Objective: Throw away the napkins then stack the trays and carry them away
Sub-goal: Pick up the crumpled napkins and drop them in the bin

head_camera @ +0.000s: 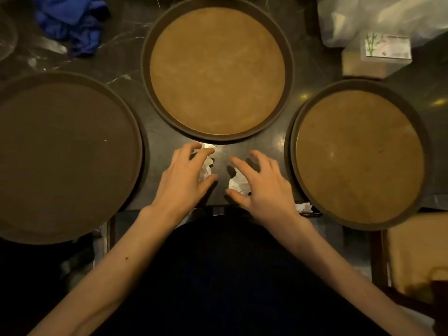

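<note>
A: Where are the hands?
B: Both are low over the dark worktop (312,66), side by side. The left hand (184,177) has its fingers spread and curled over a crumpled white napkin (206,167); the right hand (263,187) arches the same way over a second napkin (237,183). Neither has clenched; I cannot tell whether the fingertips touch the paper.
A: And the trays?
B: Three round ones. The dark tray (65,154) lies left of the left hand, the middle tray (218,69) just beyond both hands, the right tray (358,154) beside the right hand.
A: Anything else?
B: A small paper scrap (304,206) just right of the right wrist, a blue cloth (72,23) far beyond the left hand.
</note>
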### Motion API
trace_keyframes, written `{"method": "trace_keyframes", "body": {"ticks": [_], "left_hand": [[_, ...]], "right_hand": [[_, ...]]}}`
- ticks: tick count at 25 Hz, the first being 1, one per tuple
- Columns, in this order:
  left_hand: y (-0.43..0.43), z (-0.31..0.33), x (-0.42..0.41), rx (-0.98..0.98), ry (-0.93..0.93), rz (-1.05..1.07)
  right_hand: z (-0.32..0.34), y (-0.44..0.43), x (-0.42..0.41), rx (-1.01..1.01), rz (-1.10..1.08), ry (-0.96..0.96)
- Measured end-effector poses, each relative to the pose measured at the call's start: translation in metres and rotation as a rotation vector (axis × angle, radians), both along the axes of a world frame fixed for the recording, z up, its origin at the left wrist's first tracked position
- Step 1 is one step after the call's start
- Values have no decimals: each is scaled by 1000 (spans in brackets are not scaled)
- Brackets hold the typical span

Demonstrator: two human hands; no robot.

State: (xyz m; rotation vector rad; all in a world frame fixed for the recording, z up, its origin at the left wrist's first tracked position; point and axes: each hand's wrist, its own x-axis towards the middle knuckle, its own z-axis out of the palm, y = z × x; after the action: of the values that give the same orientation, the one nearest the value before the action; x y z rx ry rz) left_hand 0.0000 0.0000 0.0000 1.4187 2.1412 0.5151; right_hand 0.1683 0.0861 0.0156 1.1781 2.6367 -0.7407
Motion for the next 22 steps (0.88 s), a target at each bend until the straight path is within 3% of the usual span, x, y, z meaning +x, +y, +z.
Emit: {"method": "trace_keyframes", "body": {"ticks": [5, 14, 22], "left_hand": [[5, -6, 4, -99, 20, 28], [1, -10, 3, -119, 47, 9], [-8, -11, 5, -106, 54, -5]], "right_hand": [[-9, 6, 5, 13, 21, 14], [-23, 11, 12, 29, 91, 120], [-32, 5, 15, 30, 29, 155]]}}
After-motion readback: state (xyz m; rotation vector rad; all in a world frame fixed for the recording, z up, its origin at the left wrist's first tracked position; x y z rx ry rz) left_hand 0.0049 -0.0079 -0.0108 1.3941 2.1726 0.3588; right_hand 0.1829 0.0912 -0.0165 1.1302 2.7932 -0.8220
